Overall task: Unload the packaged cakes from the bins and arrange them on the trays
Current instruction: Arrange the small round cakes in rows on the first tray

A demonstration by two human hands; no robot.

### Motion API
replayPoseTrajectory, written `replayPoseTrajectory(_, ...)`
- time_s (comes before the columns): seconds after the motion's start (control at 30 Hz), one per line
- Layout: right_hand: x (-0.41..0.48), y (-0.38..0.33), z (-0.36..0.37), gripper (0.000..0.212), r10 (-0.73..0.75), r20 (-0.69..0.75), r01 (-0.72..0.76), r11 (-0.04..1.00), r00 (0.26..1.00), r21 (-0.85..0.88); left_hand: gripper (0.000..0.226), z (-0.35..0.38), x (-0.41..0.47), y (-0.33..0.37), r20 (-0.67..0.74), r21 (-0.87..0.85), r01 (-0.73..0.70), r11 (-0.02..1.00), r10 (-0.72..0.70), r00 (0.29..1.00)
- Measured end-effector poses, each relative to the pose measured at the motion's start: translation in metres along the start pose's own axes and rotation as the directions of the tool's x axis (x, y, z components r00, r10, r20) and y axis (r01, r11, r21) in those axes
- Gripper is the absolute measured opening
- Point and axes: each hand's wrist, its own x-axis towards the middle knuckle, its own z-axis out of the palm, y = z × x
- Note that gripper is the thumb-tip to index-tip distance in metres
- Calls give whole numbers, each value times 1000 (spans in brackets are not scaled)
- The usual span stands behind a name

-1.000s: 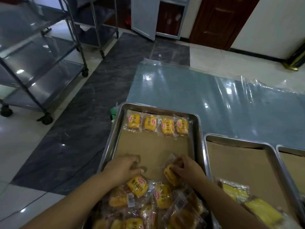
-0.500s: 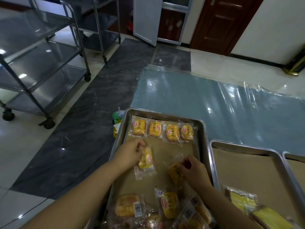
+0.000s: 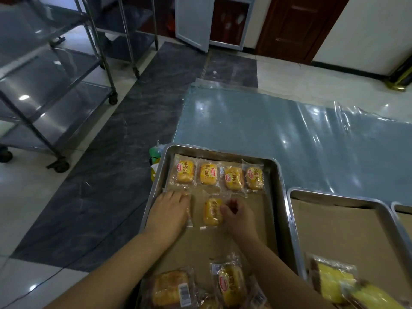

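Glossy pale floor tiles with a dark marbled strip [image 3: 107, 175] fill the left of the frame, and a steel wheeled rack [image 3: 51, 85] stands at upper left. Clear plastic sheeting [image 3: 289, 134] covers the surface across the centre and right. At lower centre sits a metal tray [image 3: 281, 197] lined with brown paper. Four packaged cakes lie in a row along its far edge, side by side: the first [image 3: 184, 172] at left, the second [image 3: 208, 173], the third [image 3: 233, 177] and the fourth [image 3: 254, 177] at right, all label up. Just below that row, the left hand [image 3: 170, 214] lies flat, palm down with fingers together, pressing on a wrapped cake of which only a clear wrapper edge [image 3: 189, 214] shows. The right hand [image 3: 239, 216] is curled, its fingertips [image 3: 224, 208] pinching the right side of another cake [image 3: 213, 211] that lies on the paper below the second cake of the row. More wrapped cakes are heaped at the tray's near end, among them one with a barcode label [image 3: 170, 288] and one with a red logo [image 3: 230, 284]. A second paper-lined tray [image 3: 334, 195] sits just right of the first, with yellow packaged cakes [image 3: 332, 279] at its near corner. A third tray [image 3: 401, 205] shows at the right edge.
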Motion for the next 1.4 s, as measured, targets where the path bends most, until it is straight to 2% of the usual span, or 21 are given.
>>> replayPoseTrajectory(0.07, 2, -1, 8, 25, -25, 14, 24, 999, 1000, 41, 49, 5, -3, -2, 44, 23, -18, 1000, 17, 999)
replayPoseTrajectory(0.1, 2, -1, 11, 30, -59, 11, 59, 998, 998, -7, 51, 6, -3, -5, 50, 28, -25, 999, 23, 998)
replayPoseTrajectory(0.17, -1, 2, 11, 35, -219, -5, 211, 946, 976, -248, 54, 8, -2, -10, 50, 11, -25, 1000, 24, 998)
replayPoseTrajectory(0.23, -5, 4, 12, 44, -404, 81, 389, 780, 911, -490, 56, 8, 0, -14, 53, -16, -21, 1000, 22, 998)
replayPoseTrajectory(0.3, -8, 8, 17, 60, -492, 224, 513, 596, 841, -617, 58, 8, 2, -17, 57, -45, -27, 999, 29, 998)
replayPoseTrajectory(0.37, -12, 8, 24, 67, -458, 385, 588, 485, 801, -648, 58, 9, 2, -19, 57, -86, -29, 996, 34, 998)
replayPoseTrajectory(0.43, -15, 10, 29, 64, -366, 470, 595, 467, 803, -654, 58, 12, 0, -21, 51, -131, -25, 991, 32, 998)
replayPoseTrajectory(0.5, -15, 10, 33, 64, -343, 485, 594, 473, 804, -651, 58, 14, -2, -21, 52, -154, -17, 988, 25, 998)
replayPoseTrajectory(0.63, -9, 9, 37, 67, -350, 504, 611, 383, 790, -692, 59, 16, 0, -19, 41, -183, -4, 983, 12, 999)
replayPoseTrajectory(0.73, -2, 7, 35, 67, -314, 534, 619, 363, 785, -696, 58, 15, 0, -17, 27, -180, 4, 984, 1, 1000)
replayPoseTrajectory(0.83, 1, 4, 28, 68, -313, 539, 623, 413, 782, -664, 54, 12, -2, -12, 1, -197, 13, 980, -13, 1000)
replayPoseTrajectory(0.93, -3, -1, 11, 67, -359, 377, 520, 611, 854, -597, 49, 7, -10, -4, -78, -187, -28, 982, 13, 997)
replayPoseTrajectory(1.03, -10, 3, -17, 47, -299, 237, 382, 710, 924, -592, 38, 9, -21, 7, -135, -163, -85, 983, 63, 989)
replayPoseTrajectory(1.13, -25, 15, -44, 30, -119, 175, 206, 718, 977, -665, 31, 16, -32, 24, -19, -182, -108, 977, 106, 994)
replayPoseTrajectory(1.23, -42, 28, -68, 22, 45, 131, 56, 731, 990, -680, 23, 22, -40, 44, 116, -234, -146, 961, 176, 978)
replayPoseTrajectory(1.3, -54, 37, -79, 11, 111, 117, -12, 772, 987, -636, 23, 22, -45, 57, 236, -293, -90, 952, 163, 958)
replayPoseTrajectory(1.4, -72, 43, -90, 10, 133, 88, -61, 825, 987, -562, 25, 21, -50, 74, 374, -370, 13, 929, 136, 917)
